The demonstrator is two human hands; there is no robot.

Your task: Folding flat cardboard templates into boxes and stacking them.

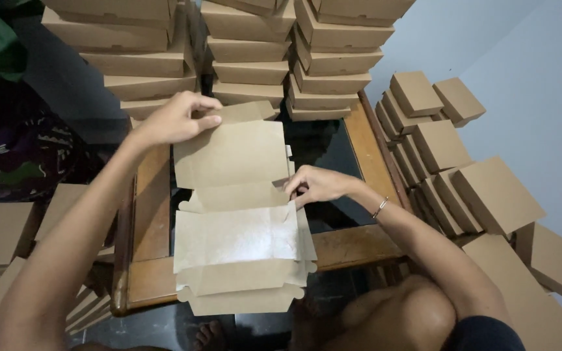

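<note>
A flat brown cardboard box blank [235, 221] with a white inner lining lies unfolded on a low wooden table [349, 247] with a dark glass top. My left hand [177, 117] pinches the far left corner of the blank's lid panel. My right hand [317, 185] grips a side tab at the right edge, near the fold between lid and base. A thin bracelet sits on my right wrist.
Tall stacks of folded brown boxes [248, 58] stand at the table's far end. More folded boxes [453, 175] lean in rows on the right floor, others [1, 231] lie on the left. My knee [404, 318] is at the bottom right.
</note>
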